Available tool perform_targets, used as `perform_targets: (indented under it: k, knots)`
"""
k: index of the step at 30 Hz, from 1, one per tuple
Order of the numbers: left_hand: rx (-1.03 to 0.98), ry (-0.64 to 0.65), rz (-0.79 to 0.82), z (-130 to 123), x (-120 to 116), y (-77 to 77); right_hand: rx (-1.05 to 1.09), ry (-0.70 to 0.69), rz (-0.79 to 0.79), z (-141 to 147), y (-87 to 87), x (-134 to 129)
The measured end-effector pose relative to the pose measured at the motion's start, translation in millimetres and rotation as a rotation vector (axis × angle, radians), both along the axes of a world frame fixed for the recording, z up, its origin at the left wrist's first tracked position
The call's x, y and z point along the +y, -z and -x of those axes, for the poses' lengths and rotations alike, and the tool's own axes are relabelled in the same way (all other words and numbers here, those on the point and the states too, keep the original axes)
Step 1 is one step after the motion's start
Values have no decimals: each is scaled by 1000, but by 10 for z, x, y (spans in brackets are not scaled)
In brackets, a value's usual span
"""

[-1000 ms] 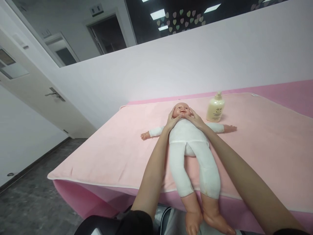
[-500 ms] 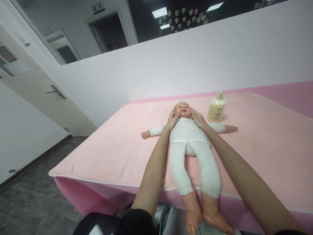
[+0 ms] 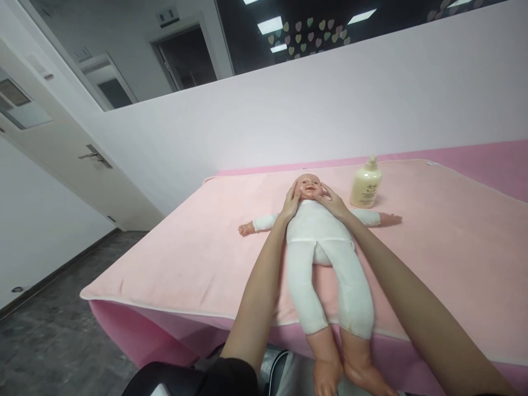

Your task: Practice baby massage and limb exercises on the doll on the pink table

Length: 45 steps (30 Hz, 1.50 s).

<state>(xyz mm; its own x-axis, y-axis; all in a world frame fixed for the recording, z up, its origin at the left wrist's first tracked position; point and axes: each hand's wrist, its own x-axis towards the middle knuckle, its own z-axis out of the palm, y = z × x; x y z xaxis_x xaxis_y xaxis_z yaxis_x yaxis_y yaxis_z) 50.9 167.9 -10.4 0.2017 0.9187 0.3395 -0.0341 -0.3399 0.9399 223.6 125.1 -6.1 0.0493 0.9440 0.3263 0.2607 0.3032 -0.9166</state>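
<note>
A baby doll (image 3: 319, 225) in a white cloth body lies on its back on a pink towel (image 3: 177, 247), arms spread and feet towards me. My left hand (image 3: 291, 203) cups the side of its head at the picture's left, thumb on the cheek. Around the other side of the head (image 3: 309, 186) curves my right hand (image 3: 334, 202), its thumb by the doll's chin and its fingers along the cheek and temple. Parts of the fingers are hidden against the head. Both forearms run alongside the doll's body.
A pale yellow pump bottle (image 3: 366, 184) stands on the towel beyond the doll's outstretched arm at right. Behind the table rises a white wall (image 3: 264, 121) with a dark window above. A door (image 3: 53, 126) is at left. The towel's front edge hangs near my lap.
My right thumb has come down and inward to the doll's chin, away from the other fingers. My left hand keeps nearly the same place. The view has shifted slightly.
</note>
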Motion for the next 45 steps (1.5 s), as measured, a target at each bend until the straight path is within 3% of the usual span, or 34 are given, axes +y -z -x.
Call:
perform_targets:
  k: [6,15,20,25,29,32,34,37,39,41,45]
  knots:
    - [-191,21,124,-15,-37,-40,8,24,9,35,-88,-98]
    - [-49,6,3,-2,-62,-32,-86,14,-28,-33,-21,-10]
    - [-80,16,50,-9,-56,-43,-118,18,-69,-51,-1,35]
    - [-197,-16,160,-28,-105,-115,49,19,16,-18,-78,-42]
    - [-192,-164,306,-9,-126,-168,143,18,179,-26,-269,-172]
    - [-123,-314,245,16,-143,-264,149,51,204,-117,-527,-223]
    - [-103,-399,132,20,-169,-394,187,92,91,-231,-744,-236]
    - [-128,-433,-8,-46,-256,-678,231,207,-202,-468,-1065,-271]
    - [-192,-386,-59,-183,-370,-858,254,319,-360,-644,-1220,-315]
    - [-258,-260,-92,-417,-540,-959,315,424,-450,-808,-1297,-354]
    - [-264,171,-77,-1054,-904,-850,405,523,-432,-1020,-1240,-344]
